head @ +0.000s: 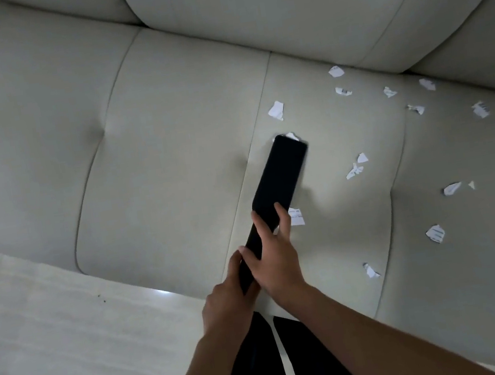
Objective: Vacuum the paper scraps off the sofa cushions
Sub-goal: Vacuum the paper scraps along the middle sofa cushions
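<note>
A black vacuum nozzle [280, 176], flat and wide, lies on the pale sofa seat cushion [167, 135] with its tip over a white paper scrap [292, 135]. My right hand [274, 254] grips the nozzle's narrow neck from above. Just behind it, my left hand [224, 300] holds the black tube lower down. Several torn white paper scraps [355, 168] lie scattered over the cushions to the right of the nozzle; one [276, 109] sits just beyond the tip and another [296, 216] beside my right fingers.
The sofa backrest [277, 6] runs across the top. Pale tiled floor [52, 329] lies at lower left, in front of the seat edge. My dark trouser legs [265, 361] stand against the sofa front.
</note>
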